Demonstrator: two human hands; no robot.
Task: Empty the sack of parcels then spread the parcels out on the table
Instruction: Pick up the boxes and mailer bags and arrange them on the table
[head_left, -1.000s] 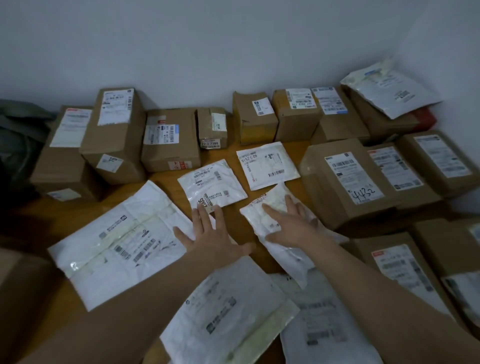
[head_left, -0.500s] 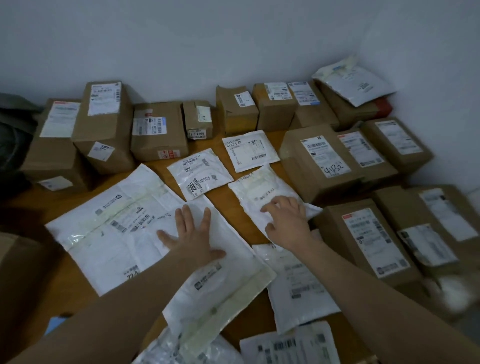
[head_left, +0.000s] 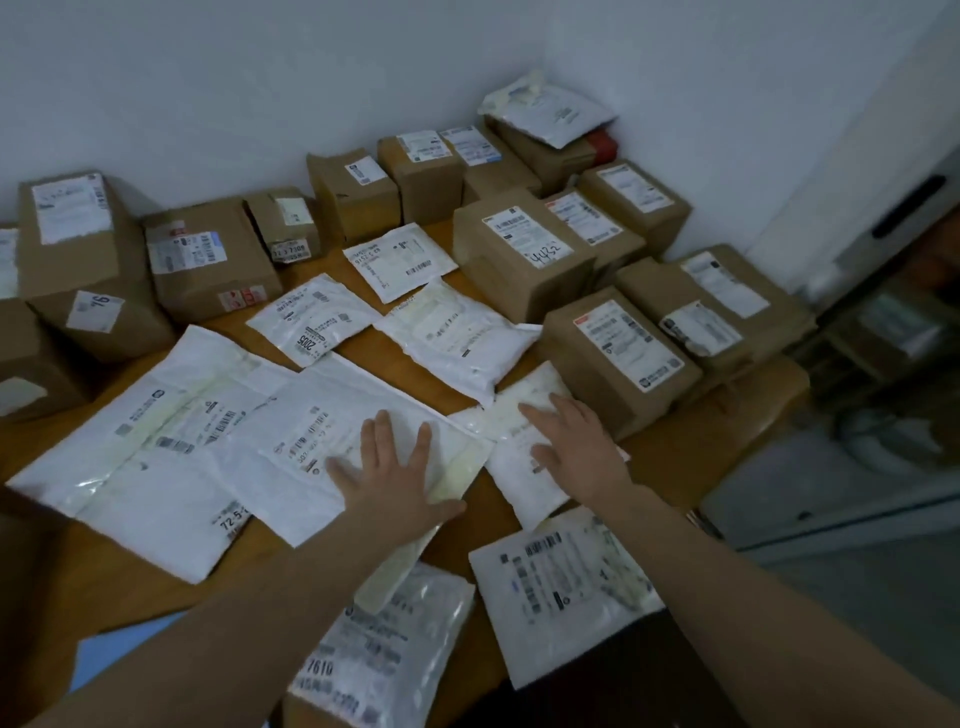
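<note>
Hands (head_left: 393, 475) on mailers (head_left: 306, 441), boxes (head_left: 519, 260) beyond

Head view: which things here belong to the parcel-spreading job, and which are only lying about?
Job: left hand flat on large white mailer; right hand flat on small white mailer; cardboard boxes; table.
Lying about: blue sheet; white door.

Flat white poly mailers (head_left: 140, 457) with printed labels cover the centre and near part of the wooden table (head_left: 93, 587), several overlapping at the edges. Brown cardboard boxes (head_left: 519, 254), labels up, stand packed along the far wall and right side. One tilted mailer (head_left: 550, 111) tops the corner boxes.
</note>
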